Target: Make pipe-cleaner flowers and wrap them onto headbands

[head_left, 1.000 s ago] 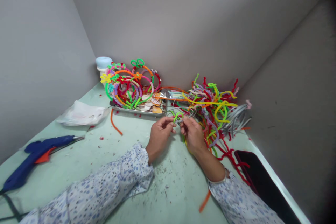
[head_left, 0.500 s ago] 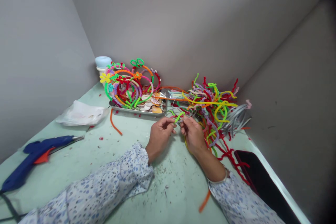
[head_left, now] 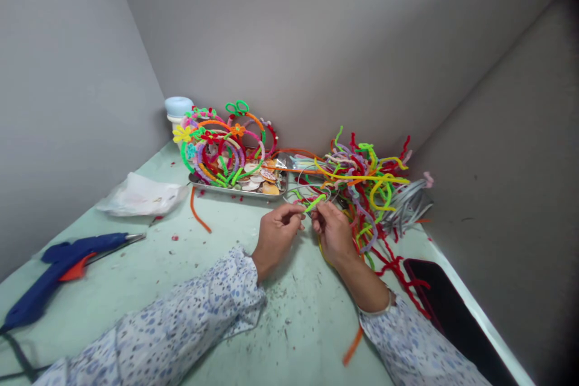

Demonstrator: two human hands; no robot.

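Observation:
Between my hands is a short light-green pipe cleaner (head_left: pixel 315 202), slanting up to the right. My left hand (head_left: pixel 279 234) pinches its lower end with thumb and forefinger. My right hand (head_left: pixel 333 230) is closed at its other side, fingertips pressed together against it. Thin grey wire hoops (head_left: pixel 302 176) lie just behind my fingers. Close to my right hand is a tangled heap of coloured pipe cleaners (head_left: pixel 362 181), with red, yellow, purple and orange stems.
A metal tray (head_left: pixel 239 193) holds finished pipe-cleaner headbands (head_left: pixel 212 154) and loose patches. On the left lie a blue glue gun (head_left: pixel 67 265) and a white plastic bag (head_left: pixel 143 195). A black phone (head_left: pixel 452 313) rests along the right edge. Behind the tray stands a blue-lidded container (head_left: pixel 178 106).
The green pipe cleaner between my fingers has gone from a bent shape to a straighter slant. Both hands stay in nearly the same place.

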